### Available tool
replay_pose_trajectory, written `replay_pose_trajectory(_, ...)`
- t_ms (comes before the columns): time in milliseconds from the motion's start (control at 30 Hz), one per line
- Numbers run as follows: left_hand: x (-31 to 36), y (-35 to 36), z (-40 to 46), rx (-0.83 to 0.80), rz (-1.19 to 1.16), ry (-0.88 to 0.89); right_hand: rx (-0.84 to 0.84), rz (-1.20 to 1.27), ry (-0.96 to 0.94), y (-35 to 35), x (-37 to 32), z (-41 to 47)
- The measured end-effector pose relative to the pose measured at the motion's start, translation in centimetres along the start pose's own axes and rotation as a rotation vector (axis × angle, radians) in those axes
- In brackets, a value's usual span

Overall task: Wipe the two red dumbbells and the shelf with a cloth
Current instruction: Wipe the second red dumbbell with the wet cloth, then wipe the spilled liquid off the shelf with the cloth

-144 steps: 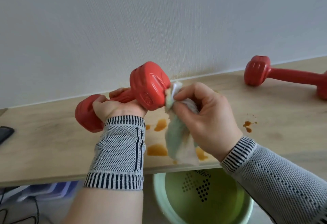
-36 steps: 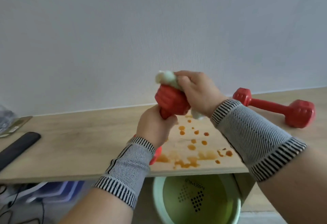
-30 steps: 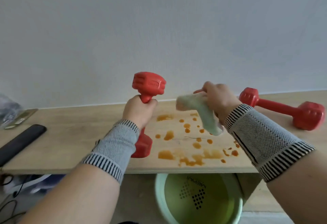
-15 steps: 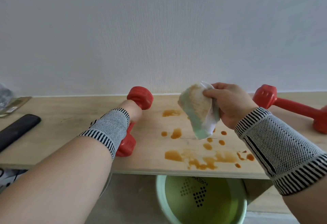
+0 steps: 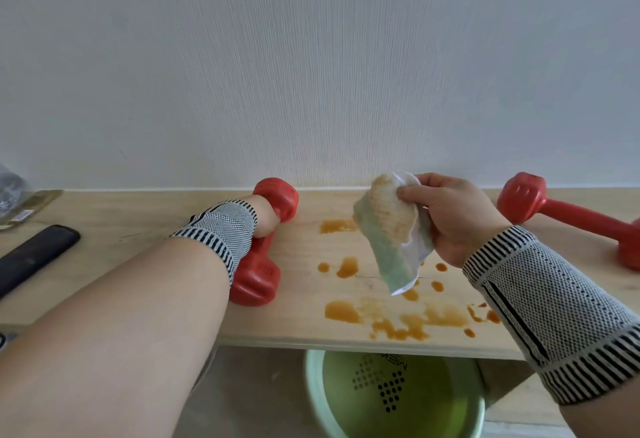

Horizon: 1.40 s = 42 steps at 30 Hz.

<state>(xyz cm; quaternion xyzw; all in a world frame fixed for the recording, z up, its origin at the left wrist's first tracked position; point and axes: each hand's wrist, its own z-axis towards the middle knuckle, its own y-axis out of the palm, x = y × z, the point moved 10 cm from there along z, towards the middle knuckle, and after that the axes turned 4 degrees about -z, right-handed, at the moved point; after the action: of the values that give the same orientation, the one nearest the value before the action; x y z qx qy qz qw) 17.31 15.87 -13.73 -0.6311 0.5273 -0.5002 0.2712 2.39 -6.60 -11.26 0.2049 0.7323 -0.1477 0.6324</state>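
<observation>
- Left hand (image 5: 265,218) wrapped round dumbbell (image 5: 263,257), lying on shelf (image 5: 138,264) at left.
- Right hand (image 5: 453,216) pinching stained cloth (image 5: 388,230), raised above orange spills (image 5: 398,316).
- Second dumbbell (image 5: 571,216) resting far right.

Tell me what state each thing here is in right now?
Left dumbbell: lying on the shelf, gripped by the left hand.
Right dumbbell: lying on the shelf, untouched.
Cloth: stained brown, held above the shelf by the right hand.
Shelf: spattered with brown spills, not yet wiped.
Green basin: below the shelf, upright.
</observation>
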Motion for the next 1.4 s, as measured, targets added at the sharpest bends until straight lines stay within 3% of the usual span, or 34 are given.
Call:
replay_pose_trajectory(167,-4.2,3.0,1.8,-0.114,-0.689,-0.114,-0.027,0.062,0.036,0.7,0.8,-0.2)
replay_pose_trajectory(233,-4.0,3.7,1.7,-0.156,-0.802,-0.106,-0.028,0.072,0.046,1.0,0.9,-0.1)
replay_pose_trajectory(333,-3.4,3.6,1.6,-0.166,-0.707,-0.082,-0.018,0.075,0.059,1.1,0.9,-0.1)
replay_pose_trajectory(400,-3.0,2.3,0.7,-0.104,-0.475,-0.085,-0.022,0.072,0.065,1.1,0.8,-0.3)
replay_pose_trajectory(467,-2.1,-1.0,0.0,0.120,-0.186,-0.046,-0.028,0.064,0.060,1.1,0.5,-0.6)
replay_pose_trajectory(533,0.2,-4.1,-2.0,0.373,-0.230,0.065,-0.036,0.064,0.051,1.1,0.1,-1.0)
replay_pose_trajectory(567,1.2,-4.1,-2.8,0.358,-0.421,0.123,-0.039,0.066,0.045,1.2,-0.1,-1.1)
replay_pose_trajectory(633,4.3,-1.1,-4.8,0.052,-0.835,0.166,-0.060,0.074,0.021,1.7,-0.5,-1.5)
replay_pose_trajectory(700,7.6,1.8,-7.5,-0.216,-0.917,0.192,-0.108,0.072,-0.015,2.4,-1.0,-2.2)
replay_pose_trajectory(800,9.8,3.3,-9.4,-0.291,-0.946,0.269,-0.159,0.035,-0.029,2.7,-1.4,-3.4)
replay_pose_trajectory(967,8.6,4.2,-9.4,-0.334,-1.080,0.240,-0.101,0.033,0.010,0.5,-1.2,-3.7)
replay_pose_trajectory(1067,6.6,4.2,-9.6,-0.230,-0.907,0.208,0.091,-0.097,-0.005,-2.4,-0.9,-3.0)
replay_pose_trajectory(1167,5.2,3.4,-10.1,0.009,-0.154,0.264,0.298,-0.763,-0.124,-3.9,-1.9,-3.1)
replay_pose_trajectory(1200,5.1,3.3,-10.3,0.078,-0.002,0.272,0.286,-0.912,-0.172,-2.9,-1.9,-3.5)
replay_pose_trajectory(1267,5.0,3.8,-10.3,0.134,0.031,0.295,0.160,-1.061,-0.210,0.1,0.1,-3.9)
replay_pose_trajectory(1400,5.3,9.2,-10.4,0.022,0.222,0.390,-0.059,-1.376,-0.087,4.4,8.4,-4.2)
